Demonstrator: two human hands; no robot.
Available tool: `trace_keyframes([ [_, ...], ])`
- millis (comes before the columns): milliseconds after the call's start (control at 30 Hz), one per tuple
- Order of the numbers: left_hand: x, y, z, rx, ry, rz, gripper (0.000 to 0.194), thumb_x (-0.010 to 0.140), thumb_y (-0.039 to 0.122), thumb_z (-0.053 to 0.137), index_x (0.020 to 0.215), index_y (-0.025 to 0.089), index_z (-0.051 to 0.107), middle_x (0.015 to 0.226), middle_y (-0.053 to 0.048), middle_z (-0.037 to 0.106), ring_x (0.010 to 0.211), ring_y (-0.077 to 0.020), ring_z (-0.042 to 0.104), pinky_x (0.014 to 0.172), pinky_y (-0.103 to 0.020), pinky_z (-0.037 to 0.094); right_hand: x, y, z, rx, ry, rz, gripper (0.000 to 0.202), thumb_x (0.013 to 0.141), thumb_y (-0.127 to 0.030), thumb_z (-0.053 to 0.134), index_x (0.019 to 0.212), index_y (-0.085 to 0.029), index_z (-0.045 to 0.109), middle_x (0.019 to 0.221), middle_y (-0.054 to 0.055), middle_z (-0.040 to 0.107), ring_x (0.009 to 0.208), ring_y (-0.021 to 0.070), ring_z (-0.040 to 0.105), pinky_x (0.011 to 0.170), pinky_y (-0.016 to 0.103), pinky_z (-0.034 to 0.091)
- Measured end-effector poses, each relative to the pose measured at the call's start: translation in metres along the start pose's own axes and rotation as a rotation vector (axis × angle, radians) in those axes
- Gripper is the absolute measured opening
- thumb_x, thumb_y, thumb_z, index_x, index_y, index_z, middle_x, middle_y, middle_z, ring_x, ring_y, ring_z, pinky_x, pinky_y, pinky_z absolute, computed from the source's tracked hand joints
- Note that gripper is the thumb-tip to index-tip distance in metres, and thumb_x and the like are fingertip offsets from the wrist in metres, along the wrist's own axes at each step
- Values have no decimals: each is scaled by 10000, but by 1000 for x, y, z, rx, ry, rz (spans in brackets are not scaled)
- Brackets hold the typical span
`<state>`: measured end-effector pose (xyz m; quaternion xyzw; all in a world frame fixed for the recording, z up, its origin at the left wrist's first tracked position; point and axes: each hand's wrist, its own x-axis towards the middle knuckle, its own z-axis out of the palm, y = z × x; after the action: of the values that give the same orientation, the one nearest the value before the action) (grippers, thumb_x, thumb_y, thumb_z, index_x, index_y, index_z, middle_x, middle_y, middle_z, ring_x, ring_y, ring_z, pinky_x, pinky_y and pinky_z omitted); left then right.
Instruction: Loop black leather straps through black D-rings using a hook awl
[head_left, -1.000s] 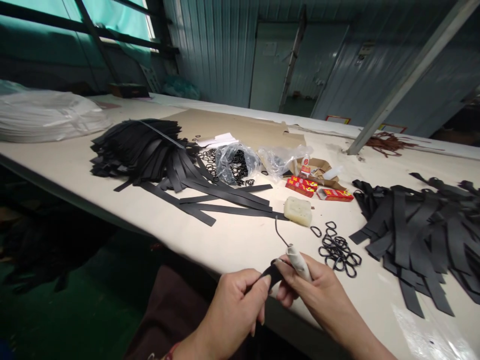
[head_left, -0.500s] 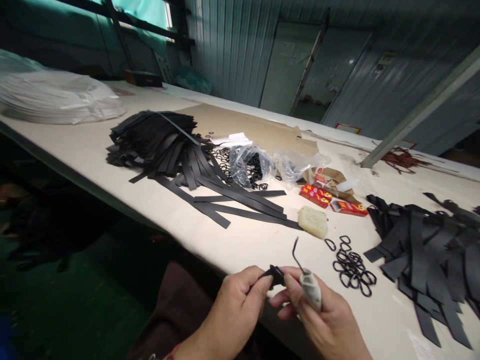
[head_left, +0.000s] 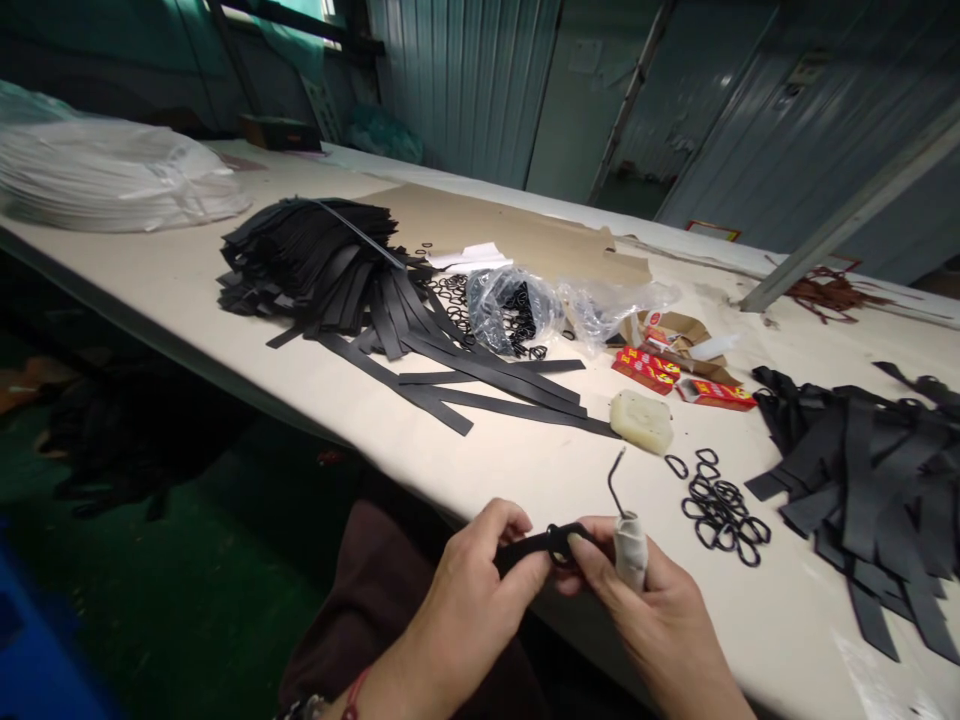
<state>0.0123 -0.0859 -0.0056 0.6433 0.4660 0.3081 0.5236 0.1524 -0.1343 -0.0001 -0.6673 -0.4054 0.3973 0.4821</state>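
Note:
Near the table's front edge, my left hand (head_left: pixel 472 595) is closed on a black strap (head_left: pixel 523 548), pinched between thumb and fingers. A black ring (head_left: pixel 555 540) sits around the strap between my two hands. My right hand (head_left: pixel 667 630) pinches the strap just beside that ring, its thumb on top. Tucked in the same hand is a tool with a bent thin metal rod and a white wrapped handle (head_left: pixel 631 552), its tip pointing up. Fingers hide the strap's far end. Loose black D-rings (head_left: pixel 724 510) lie on the table beyond my right hand.
A pale waxy block (head_left: pixel 642 421) lies ahead, near red boxes (head_left: pixel 645 370) and a clear bag (head_left: pixel 517 310) of rings. Black straps are heaped at left (head_left: pixel 315 260) and right (head_left: pixel 862 480). A slanting post (head_left: pixel 847 210) rises from the table (head_left: pixel 360 410) at far right.
My hands have drawn slightly apart, with more of the strap and the ring showing between them. The tool has tilted more upright. The view has shifted a little.

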Motion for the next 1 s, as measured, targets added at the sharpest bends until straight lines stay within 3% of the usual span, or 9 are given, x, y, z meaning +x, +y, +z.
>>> trace_keyframes([
  [67, -1, -5, 1, 91, 151, -9, 215, 679, 298, 659, 590, 192, 493, 626, 18, 486, 663, -161, 462, 645, -259, 345, -7, 3, -1, -40, 35, -125, 142, 788, -336, 593, 836, -206, 626, 651, -3, 638, 591, 140, 608, 572, 202, 504],
  [167, -7, -12, 5, -116, -18, -189, 427, 706, 456, 609, 430, 186, 427, 469, 34, 392, 510, -132, 408, 541, -259, 329, -16, 12, -6, -156, 60, -407, 109, 809, -214, 561, 892, -236, 627, 784, 15, 657, 681, 157, 622, 635, 225, 510],
  [267, -13, -16, 8, -528, -300, -312, 367, 810, 435, 479, 667, 135, 635, 611, -41, 621, 570, -161, 559, 595, -272, 425, -24, 30, -12, -333, 32, -677, 321, 799, -82, 527, 1062, -258, 586, 956, 41, 660, 867, 190, 622, 756, 276, 504],
  [400, -18, -20, 10, -1072, -319, -425, 256, 849, 290, 483, 900, 109, 657, 913, -120, 699, 865, -196, 630, 826, -315, 437, -35, 52, -13, -513, -95, -849, 430, 828, -58, 434, 1200, -258, 514, 1088, 76, 624, 998, 196, 581, 798, 289, 498],
  [533, -22, -25, 12, -990, -211, -470, 172, 811, 184, 565, 924, 88, 653, 989, -138, 688, 915, -211, 635, 836, -311, 446, -46, 66, 1, -701, -45, -648, 171, 851, -220, 467, 825, -243, 635, 732, 48, 652, 629, 169, 630, 533, 243, 516],
  [633, -27, -30, 14, -888, -200, -461, 201, 816, 193, 562, 984, 109, 633, 1042, -140, 670, 910, -211, 638, 821, -324, 458, -54, 74, 11, -710, -39, -537, 244, 859, -237, 431, 658, -240, 569, 513, 0, 562, 423, 139, 551, 404, 225, 460],
  [833, -37, -37, 15, -672, -212, -415, 228, 813, 196, 557, 1025, 135, 614, 989, -104, 686, 923, -205, 620, 831, -313, 438, -58, 76, 0, -413, -273, -699, 368, 820, -55, 323, 1088, -207, 524, 971, 102, 629, 892, 188, 611, 704, 260, 513],
  [900, -39, -38, 15, -620, -254, -392, 248, 822, 196, 540, 1058, 148, 603, 967, -83, 687, 904, -192, 613, 810, -294, 435, -57, 73, -3, -308, -314, -570, 358, 801, -41, 360, 1080, -207, 512, 999, 95, 610, 942, 187, 589, 756, 267, 495],
  [1000, -43, -37, 15, -522, -330, -337, 274, 836, 164, 499, 1092, 163, 598, 933, -50, 680, 858, -168, 594, 798, -277, 420, -56, 66, -1, -236, -294, -236, 178, 815, -118, 425, 900, -213, 549, 745, 23, 617, 674, 153, 613, 595, 223, 489],
])
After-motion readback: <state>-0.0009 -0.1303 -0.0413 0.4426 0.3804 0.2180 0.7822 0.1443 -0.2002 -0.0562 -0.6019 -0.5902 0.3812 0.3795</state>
